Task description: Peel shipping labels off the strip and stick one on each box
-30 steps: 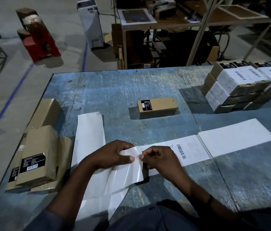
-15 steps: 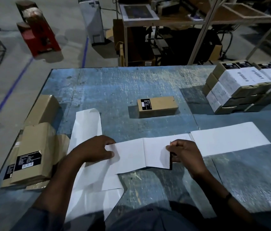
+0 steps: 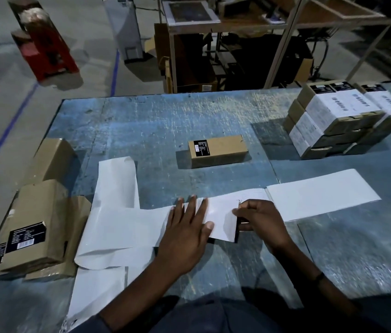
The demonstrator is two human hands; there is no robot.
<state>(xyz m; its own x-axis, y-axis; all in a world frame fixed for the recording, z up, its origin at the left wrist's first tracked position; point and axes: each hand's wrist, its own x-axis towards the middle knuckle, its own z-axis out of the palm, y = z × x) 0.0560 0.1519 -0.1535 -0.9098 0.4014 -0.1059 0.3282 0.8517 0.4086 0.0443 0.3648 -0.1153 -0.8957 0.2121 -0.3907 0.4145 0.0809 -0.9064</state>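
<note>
Peeling step: left hand [image 3: 186,233] flat, pinning strip [image 3: 127,227]; right hand [image 3: 260,218] pinches label [image 3: 222,218] edge. Next: lift free, carry to box [image 3: 217,150].

Dim concrete floor [image 3: 89,68], blue line [image 3: 4,138], perhaps shelving [image 3: 237,22].

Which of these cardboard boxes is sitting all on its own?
The lone box in the middle, bearing only a small black sticker. The rest lie heaped in the left pile or in the white-labelled right stack.
</note>
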